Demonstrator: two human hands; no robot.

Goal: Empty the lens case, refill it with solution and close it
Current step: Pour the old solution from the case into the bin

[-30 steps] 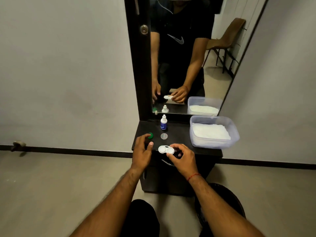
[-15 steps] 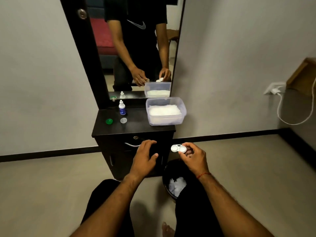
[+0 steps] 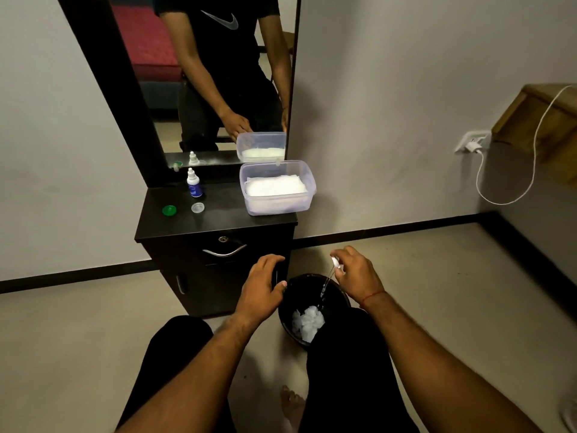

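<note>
Lens case [image 3: 336,264]: carried off the table [image 3: 218,223], now tipped above the bin [image 3: 284,303], pinched by the right hand [image 3: 356,273]. A thin stream falls into the bin.
Left hand [image 3: 262,285]: relaxed, empty, left of the bin.
Emptying appears under way; refill pending.

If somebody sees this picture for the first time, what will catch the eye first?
The right hand tips the white lens case over the black bin on the floor, and a thin stream of liquid falls onto crumpled white tissue inside. Behind, on the dark cabinet, stand a clear box of tissues and a small solution bottle.
</note>
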